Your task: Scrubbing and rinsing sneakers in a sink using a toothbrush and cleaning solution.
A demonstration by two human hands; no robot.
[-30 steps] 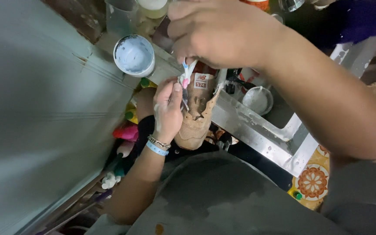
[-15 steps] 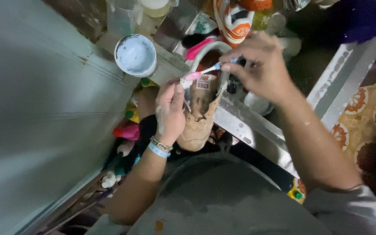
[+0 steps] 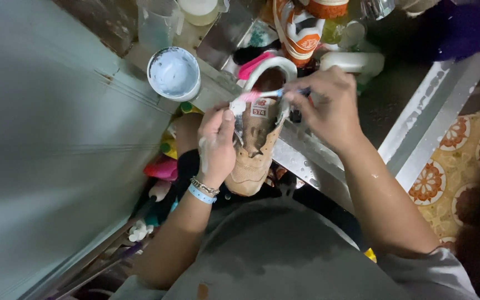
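Over the sink edge, head view: a person holds a shoe up in front of the body and works at it with a small brush.
Left hand (image 3: 216, 145): clenched around the side of the tan suede sneaker (image 3: 254, 147), thumb up along its collar, fingers wrapped behind; two bracelets sit on the wrist, one light blue, one metal.
Right hand (image 3: 329, 108): pinching the pink and blue toothbrush (image 3: 262, 95) by its handle; the bristle end lies at the sneaker's collar, just beside the left thumb.
Sneaker position: heel and opening point up toward the sink, toe points down toward the person's lap; the white collar rim arches above the opening, and a label shows on the tongue.
Foam: white lather at the brush head and on the left fingers.
Round white tub (image 3: 174, 73): open, whitish paste inside, standing on the ledge left of the sneaker, apart from it.
Orange and white sneaker (image 3: 301, 33): in the metal sink (image 3: 418, 119), beyond the right hand.
Behind: bottles and a clear jug along the top edge, partly cut off.
Left side: a plain grey wall.
Right side: a patterned tiled floor (image 3: 462, 155).
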